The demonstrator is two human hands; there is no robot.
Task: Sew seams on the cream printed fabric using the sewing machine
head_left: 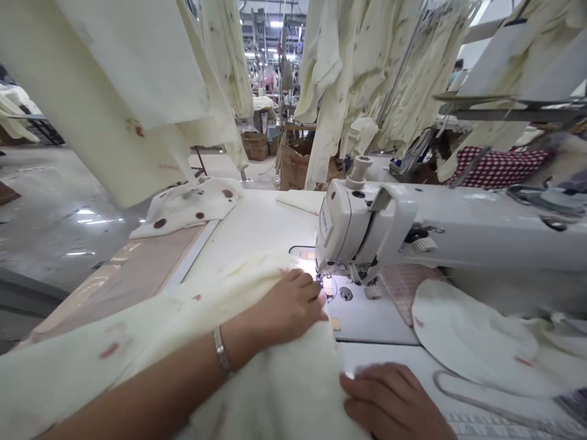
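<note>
My left hand (pixel 288 305) lies flat, fingers stretched, on cream fabric with red spots (pixel 192 311), fingertips close to the lit needle area (pixel 326 282) of a white sewing machine (pixel 413 226). A thin metal bangle sits on that wrist. My right hand (pixel 389 400) rests at the bottom edge, fingers curled together at the fabric's right border on the machine bed; what they pinch, if anything, is hidden.
A spotted cloth piece (pixel 188 205) lies at the table's far left. Rounded cream cut pieces (pixel 468 333) lie right of the needle plate. Cream garments (pixel 137 79) hang overhead left and right. Cardboard boxes (pixel 293 168) stand behind; red checked fabric (pixel 499 168) at right.
</note>
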